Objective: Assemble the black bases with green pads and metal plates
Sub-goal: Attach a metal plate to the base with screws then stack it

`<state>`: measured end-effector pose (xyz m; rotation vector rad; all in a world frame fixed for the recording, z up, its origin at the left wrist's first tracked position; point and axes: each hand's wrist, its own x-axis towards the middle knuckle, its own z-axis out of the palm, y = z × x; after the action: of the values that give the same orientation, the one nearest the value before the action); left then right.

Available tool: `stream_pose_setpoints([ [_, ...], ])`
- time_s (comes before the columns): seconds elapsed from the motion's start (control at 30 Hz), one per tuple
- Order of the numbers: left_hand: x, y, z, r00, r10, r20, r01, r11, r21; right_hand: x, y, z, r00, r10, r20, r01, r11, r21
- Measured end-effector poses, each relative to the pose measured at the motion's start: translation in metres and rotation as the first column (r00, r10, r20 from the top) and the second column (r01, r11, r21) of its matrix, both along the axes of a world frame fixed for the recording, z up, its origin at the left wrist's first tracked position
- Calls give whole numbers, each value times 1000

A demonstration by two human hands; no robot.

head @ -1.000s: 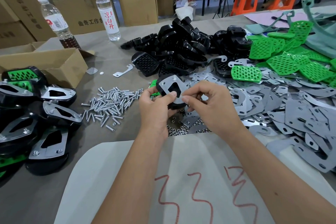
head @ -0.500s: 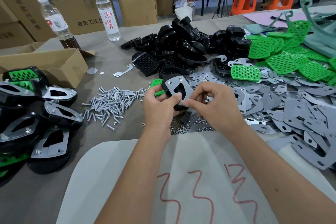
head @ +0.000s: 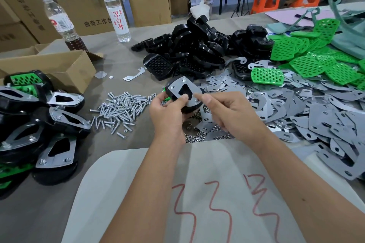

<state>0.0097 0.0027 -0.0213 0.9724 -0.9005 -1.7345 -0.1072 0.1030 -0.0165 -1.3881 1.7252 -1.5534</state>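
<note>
Fingers of the left hand are curling round a black base, the thumb pressing on the metal plate that is lying on the base's upturned face. Both are being held above the counter, tilted toward the camera, with screw ends sticking up through the plate's corner holes and a sliver of green pad showing at the base's left edge. Just beside it, the right hand is pinching thumb and forefinger together at the plate's near right corner; whatever small part is between them is too tiny to make out.

Under the hands a scatter of nuts is lying on the counter, and a heap of screws is sitting to the left. Behind the hands a pile of black bases is rising, with loose green pads spreading to the right and grey metal plates covering the counter's right side. Finished assemblies are stacking up at the far left, next to an open cardboard box. Two water bottles are standing near the back edge, in front of stacked cartons.
</note>
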Motion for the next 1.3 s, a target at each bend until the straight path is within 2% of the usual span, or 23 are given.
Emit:
stream_pose_setpoints([
  [0.07,0,1,1,1000,14,-21,-14,1000,27,-2,2,1,995,-75,60,78,995,-54],
  [0.13,-1,0,2,999,30,-40,-28,999,43,-2,5,2,993,-108,51,113,990,-88],
  [0.2,-1,0,1,999,21,-25,-20,999,26,1,3,1,997,-71,5,71,993,-93],
  [0.3,-1,1,2,999,44,-27,-43,999,23,5,0,3,999,42,13,-42,999,-1],
  [0.43,-1,0,4,993,100,-62,-96,993,72,2,5,3,1000,-21,14,21,999,-39],
  [0.53,-1,2,2,996,88,-16,-87,996,28,4,3,1,991,-92,-98,82,992,-100],
  [0.6,-1,5,3,996,74,42,-73,997,-31,6,-2,1,965,-137,-226,119,989,-88],
  [0.7,0,9,6,987,66,145,-46,989,-141,11,-7,-1,857,-100,-506,141,989,45],
  [0.8,2,13,10,959,124,254,-49,958,-281,16,-10,-2,743,-89,-664,185,980,77],
  [0.9,3,16,11,939,173,296,-53,926,-374,16,-12,-3,686,-78,-724,198,977,83],
  [1.0,3,15,11,933,179,312,-42,915,-402,17,-13,-5,633,-101,-767,226,972,59],
  [1.17,1,17,11,942,168,290,-53,930,-364,21,-13,-4,578,-278,-767,347,935,-78],
  [1.3,-1,18,11,965,130,229,-64,960,-273,22,-14,-3,587,-281,-759,381,923,-48],
])
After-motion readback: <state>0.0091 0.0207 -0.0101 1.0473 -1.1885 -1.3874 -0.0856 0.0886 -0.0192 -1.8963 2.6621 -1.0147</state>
